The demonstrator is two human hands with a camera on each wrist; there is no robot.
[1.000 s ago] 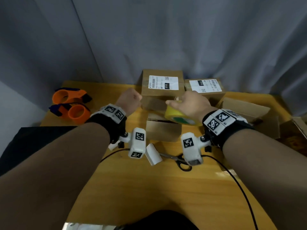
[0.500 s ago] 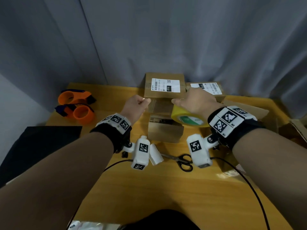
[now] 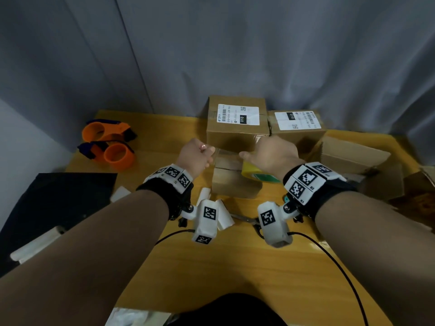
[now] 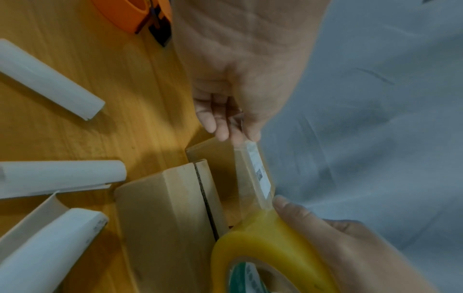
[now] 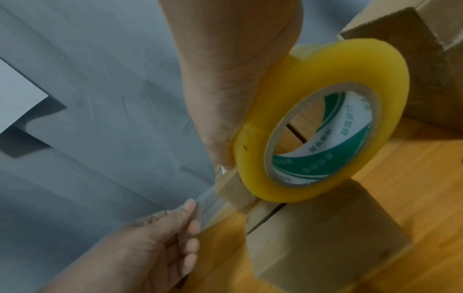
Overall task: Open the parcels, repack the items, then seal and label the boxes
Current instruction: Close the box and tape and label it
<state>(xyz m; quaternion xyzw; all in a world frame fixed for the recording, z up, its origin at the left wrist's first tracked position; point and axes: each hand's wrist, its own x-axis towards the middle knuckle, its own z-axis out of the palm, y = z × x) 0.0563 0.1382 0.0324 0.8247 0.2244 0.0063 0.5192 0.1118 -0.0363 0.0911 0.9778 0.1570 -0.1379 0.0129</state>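
Tape roll [image 5: 323, 123] sits clamped in the right hand [image 3: 274, 154], thumb on the outer winding and fingers over the far side. The left hand [image 3: 196, 155] pinches the free end of the clear tape strip [image 4: 246, 168], which is stretched taut between the two grips. Directly below that span stands the small unsealed box [image 3: 235, 183], its centre seam still open under the roll. Behind the grips stand two labelled boxes [image 3: 237, 121], and an open carton [image 3: 353, 158] lies to the right of the right hand. Risk assessment: the strip hangs unsupported, so any slack between the grips would probably let it twist or fold onto itself. If the left pinch slips, the end may snap back onto the roll. Lowering the strip off the seam line would likely leave the flaps poorly closed.
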